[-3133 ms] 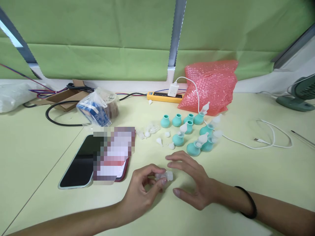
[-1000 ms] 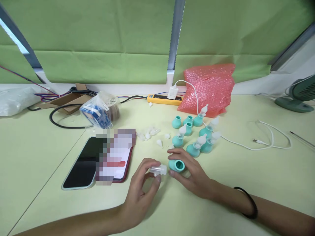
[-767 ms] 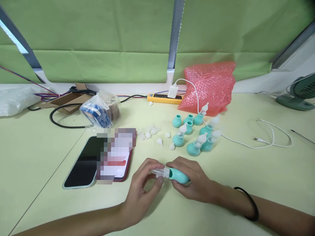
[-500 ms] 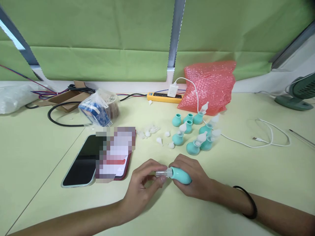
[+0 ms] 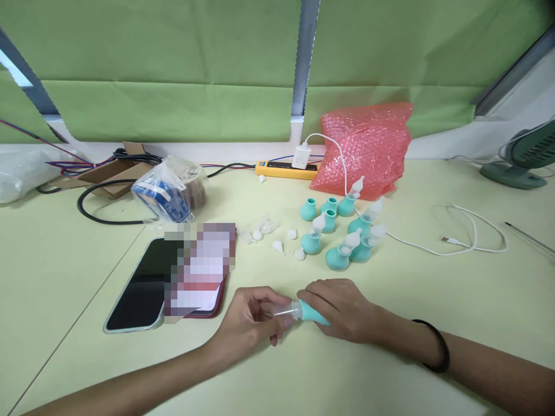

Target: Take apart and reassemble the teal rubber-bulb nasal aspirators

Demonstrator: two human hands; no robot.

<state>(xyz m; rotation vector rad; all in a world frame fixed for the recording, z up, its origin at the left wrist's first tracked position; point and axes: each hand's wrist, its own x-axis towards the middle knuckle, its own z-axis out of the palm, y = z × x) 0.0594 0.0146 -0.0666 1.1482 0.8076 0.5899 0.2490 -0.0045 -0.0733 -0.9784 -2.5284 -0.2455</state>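
My left hand (image 5: 255, 315) pinches a clear plastic tube (image 5: 284, 311) between thumb and fingers. Its right end meets the mouth of a teal squeeze bulb (image 5: 313, 314), and the two lie in one line. Around that bulb my right hand (image 5: 342, 309) is closed, hiding much of it. Beyond the hands stand several more teal bulbs; some carry a frosted white tip, such as the front bulb (image 5: 337, 258), while a bulb at the back (image 5: 309, 210) has an open mouth. Loose white tips (image 5: 278, 247) and clear pieces (image 5: 269, 225) lie left of them.
Two phones, one with a dark screen (image 5: 145, 289) and one in a red case (image 5: 221, 297), lie left of my hands. Farther back are a bagged blue box (image 5: 167, 199), a yellow power strip (image 5: 277, 170), pink bubble wrap (image 5: 368, 150) and a white cable (image 5: 433, 252).
My left hand's fingers have shifted around the clear tube, curling more over it. My right hand now covers more of the bulb. The camera view has moved slightly.
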